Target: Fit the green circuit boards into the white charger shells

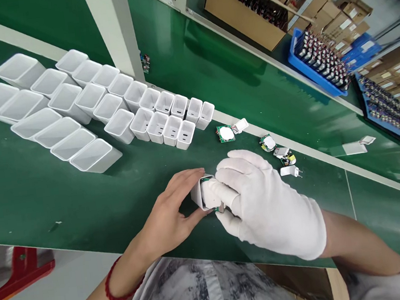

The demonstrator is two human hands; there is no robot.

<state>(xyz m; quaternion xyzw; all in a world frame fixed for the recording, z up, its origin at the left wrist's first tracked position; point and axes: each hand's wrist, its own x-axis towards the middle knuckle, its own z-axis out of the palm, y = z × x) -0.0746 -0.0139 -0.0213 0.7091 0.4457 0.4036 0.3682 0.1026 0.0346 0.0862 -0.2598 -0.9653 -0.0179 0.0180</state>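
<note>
My bare left hand point(168, 217) is closed around a white plastic charger housing point(197, 197), which lies on its side with its open end facing right. In my gloved right hand point(270, 204) is a small circuit board point(211, 196) with a white pad on top. The board's left end sits inside the mouth of the housing; my right fingers press on the pad and the outer edge. How deep the board goes is hidden. To the left and beyond my hands stand rows of white housings point(120, 123), open ends up.
Loose circuit boards point(226, 133) and a white plug piece point(290, 171) lie on the green bench point(145, 176) beyond my right hand. A blue tray point(321, 64) of parts and a cardboard box point(245, 13) are at the far right. A pale post point(112, 29) rises behind the housings.
</note>
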